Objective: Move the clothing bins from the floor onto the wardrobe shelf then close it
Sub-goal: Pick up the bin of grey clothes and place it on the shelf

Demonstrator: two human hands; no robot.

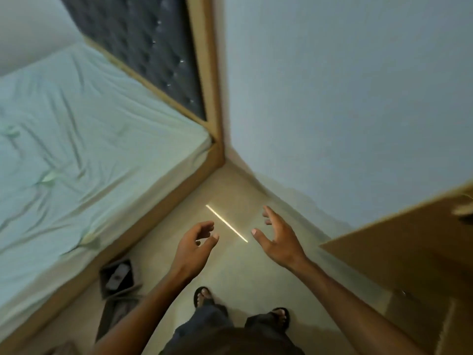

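Note:
A dark grey clothing bin sits on the floor beside the bed, at the lower left, with something pale inside it. A second greyish bin lies just below it, partly hidden by my left forearm. My left hand hovers over the floor with its fingers curled and apart, holding nothing. My right hand is spread open beside it, also empty. The brown wardrobe comes in from the right edge; its shelf is not visible.
A bed with a pale green sheet and wooden frame fills the left. A dark tufted headboard stands against the white wall. A narrow strip of beige floor runs between bed and wall. My feet in sandals are below.

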